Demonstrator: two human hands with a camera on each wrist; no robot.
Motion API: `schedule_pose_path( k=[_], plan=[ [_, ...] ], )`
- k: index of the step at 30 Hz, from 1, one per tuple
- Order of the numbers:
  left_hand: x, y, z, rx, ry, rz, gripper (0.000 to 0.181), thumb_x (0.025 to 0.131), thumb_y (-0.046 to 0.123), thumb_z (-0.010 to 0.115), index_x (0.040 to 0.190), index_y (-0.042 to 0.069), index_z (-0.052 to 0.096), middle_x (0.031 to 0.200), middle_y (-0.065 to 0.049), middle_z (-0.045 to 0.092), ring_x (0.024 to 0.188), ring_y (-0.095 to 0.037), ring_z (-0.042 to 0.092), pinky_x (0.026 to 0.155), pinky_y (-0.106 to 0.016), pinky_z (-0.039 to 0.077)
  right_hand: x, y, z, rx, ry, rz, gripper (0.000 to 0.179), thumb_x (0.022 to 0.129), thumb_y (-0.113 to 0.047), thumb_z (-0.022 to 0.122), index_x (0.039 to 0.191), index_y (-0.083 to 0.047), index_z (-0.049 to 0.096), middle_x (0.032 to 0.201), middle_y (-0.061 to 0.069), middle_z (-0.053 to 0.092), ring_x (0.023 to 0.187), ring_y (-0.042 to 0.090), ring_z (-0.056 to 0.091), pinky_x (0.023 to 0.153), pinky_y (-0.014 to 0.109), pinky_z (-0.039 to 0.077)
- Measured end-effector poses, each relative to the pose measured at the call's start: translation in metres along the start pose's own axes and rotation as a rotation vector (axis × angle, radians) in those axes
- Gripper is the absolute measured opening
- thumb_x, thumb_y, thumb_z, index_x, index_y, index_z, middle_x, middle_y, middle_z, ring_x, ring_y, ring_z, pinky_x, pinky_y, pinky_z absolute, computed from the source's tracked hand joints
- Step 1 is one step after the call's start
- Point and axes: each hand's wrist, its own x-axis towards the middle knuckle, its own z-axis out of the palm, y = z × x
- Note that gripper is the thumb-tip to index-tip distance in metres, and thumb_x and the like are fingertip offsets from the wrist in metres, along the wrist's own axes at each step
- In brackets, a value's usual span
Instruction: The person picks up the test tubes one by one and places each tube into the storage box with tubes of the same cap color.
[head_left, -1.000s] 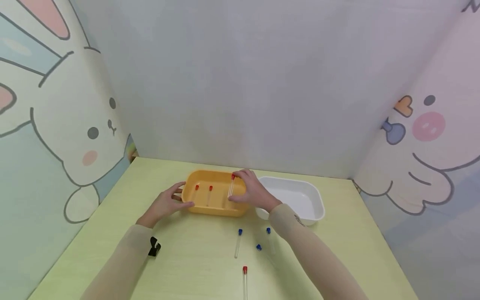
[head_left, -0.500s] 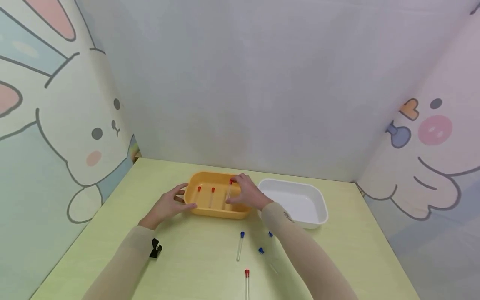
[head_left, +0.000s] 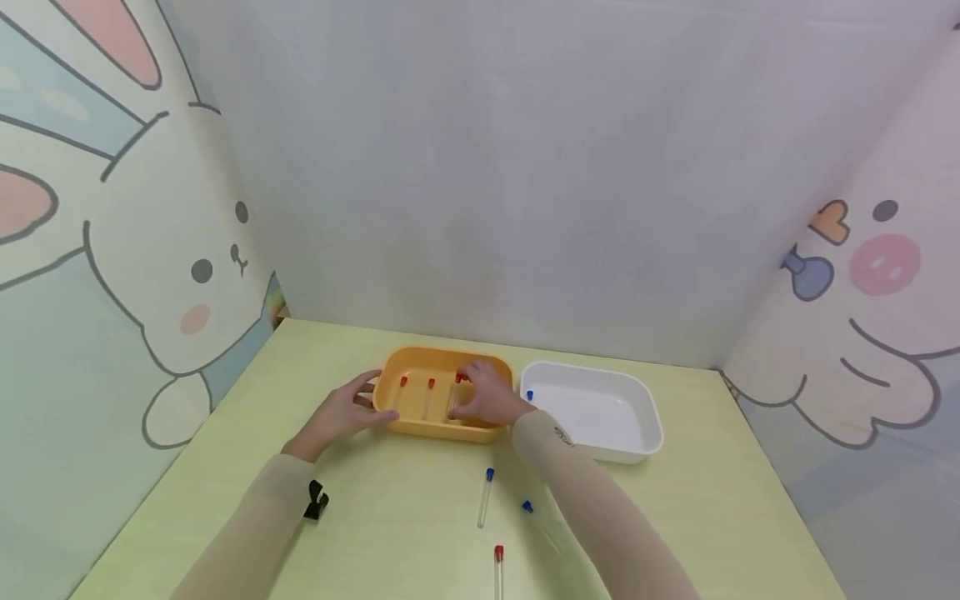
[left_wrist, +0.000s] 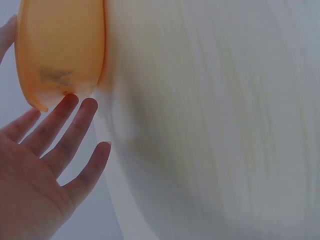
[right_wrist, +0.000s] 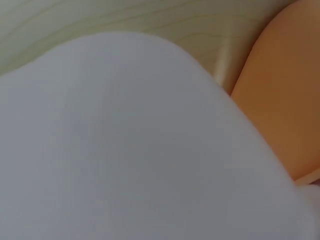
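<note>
Nearest, toward the front edge of the table (head_left: 390, 533), lies a loose red-capped tube (head_left: 498, 573), its cap away from the person. Farther back: a straight-lying blue-capped tube (head_left: 486, 500), and a slanted blue-capped tube (head_left: 545, 529) beside the right sleeve (head_left: 585, 500). A black clip (head_left: 317, 502) sits just beside the left sleeve (head_left: 255, 525).

Near the table's back edge stands the orange tray (head_left: 442, 431). At its left end the left hand (head_left: 341, 414) has its fingers spread; the thumb touches the front rim, and the left wrist view shows fingertips meeting the end wall, palm apart.

Governing relation: the held tube (head_left: 454, 397) is inside the orange tray, right of middle, long axis running from front rim to back rim, cap to the back. The right hand (head_left: 491, 398) is at its right, pinching it lengthwise, fingers at the cap, thumb at the plain end. Contact with the tray floor cannot be determined. The left hand is well apart from it. To its left, roughly parallel, lie the middle tube (head_left: 428, 400) and the end tube (head_left: 401, 398), both red-capped.

Right of the orange tray, a white tray (head_left: 651, 417) shows a blue cap (head_left: 529, 395) at its left end.
</note>
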Motion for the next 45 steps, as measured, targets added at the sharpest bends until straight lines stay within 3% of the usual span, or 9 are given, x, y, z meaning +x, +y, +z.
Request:
schedule_pose_path(
  k=[8,24,34,45],
  plan=[
    [-0.001,0.001,0.002,0.009,0.012,0.000,0.097,0.082,0.051,0.084,0.160,0.021,0.035,0.142,-0.014,0.057,0.122,-0.031,0.060,0.092,-0.043,0.060,0.005,0.001,0.010,-0.043,-0.020,0.041,0.080,0.081,-0.052,0.085,0.144,-0.012,0.054,0.146,0.009,0.050,0.128,0.025,0.052,0.114,0.046,0.048],
    [0.002,0.002,0.002,0.010,0.015,0.014,0.096,0.082,0.051,0.085,0.159,0.021,0.036,0.141,-0.014,0.059,0.122,-0.030,0.061,0.092,-0.043,0.060,0.008,0.002,0.017,-0.205,-0.059,0.096,0.089,0.083,-0.052,0.083,0.154,-0.011,0.047,0.158,0.012,0.044,0.142,0.029,0.047,0.120,0.047,0.042],
    [-0.001,-0.003,0.001,0.020,0.021,0.019,0.095,0.082,0.049,0.085,0.159,0.021,0.037,0.140,-0.014,0.058,0.119,-0.029,0.062,0.087,-0.039,0.061,0.008,-0.002,0.022,-0.226,-0.077,0.110,0.091,0.084,-0.054,0.082,0.156,-0.013,0.045,0.159,0.010,0.043,0.142,0.028,0.047,0.121,0.046,0.041],
    [0.001,-0.001,0.003,0.016,0.022,0.002,0.097,0.081,0.050,0.085,0.159,0.021,0.036,0.141,-0.014,0.059,0.122,-0.030,0.061,0.090,-0.042,0.061,0.004,-0.007,0.014,-0.228,-0.097,0.114,0.089,0.084,-0.051,0.082,0.154,-0.011,0.046,0.159,0.011,0.043,0.142,0.029,0.046,0.122,0.046,0.041]
  ],
)
